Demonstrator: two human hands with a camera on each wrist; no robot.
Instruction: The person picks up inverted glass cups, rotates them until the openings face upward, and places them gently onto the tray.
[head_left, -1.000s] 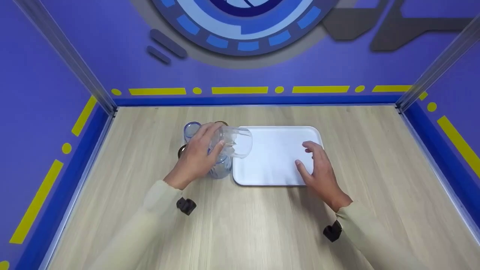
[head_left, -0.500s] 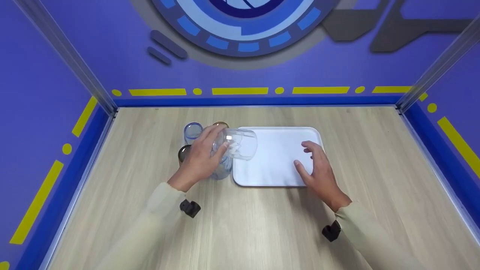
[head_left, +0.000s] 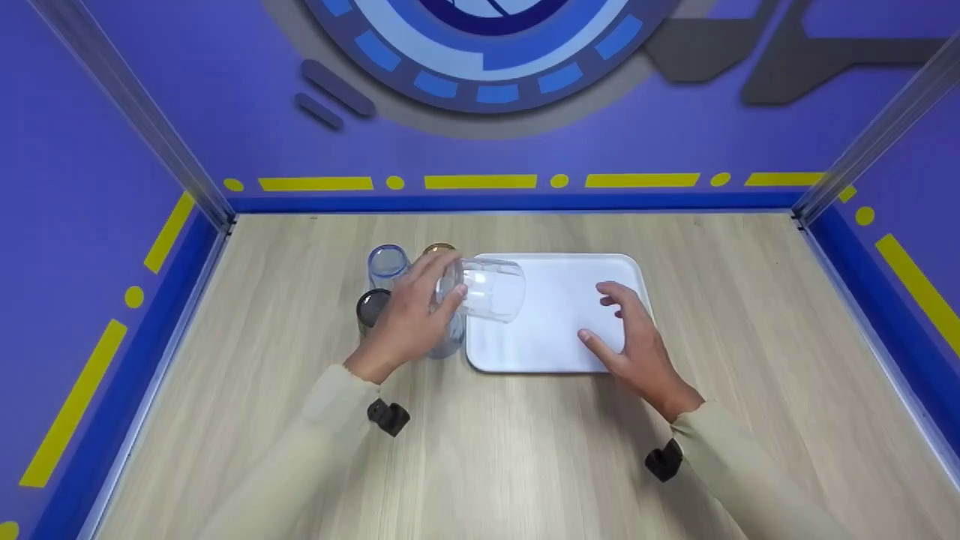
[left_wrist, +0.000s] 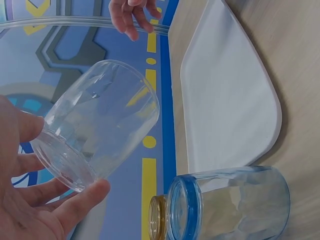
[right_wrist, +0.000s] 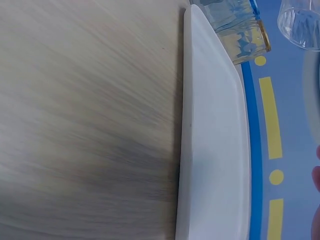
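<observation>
My left hand grips a clear drinking glass by its thick base. The glass is tilted on its side, its rim pointing right over the left part of a white tray. In the left wrist view, fingers and thumb wrap the base of the clear glass, which is held above the table. My right hand hovers over the tray's right side, fingers loosely bent, holding nothing. Only its fingertips show at the edge of the right wrist view.
Left of the tray stand upside-down glasses: a blue-rimmed one, a dark one, an amber one and a bluish one partly hidden by my left hand. Blue panels enclose the wooden table.
My left hand has moved right with the clear glass, bringing it farther over the tray. More of the dark glass shows. My right hand has shifted slightly left.
</observation>
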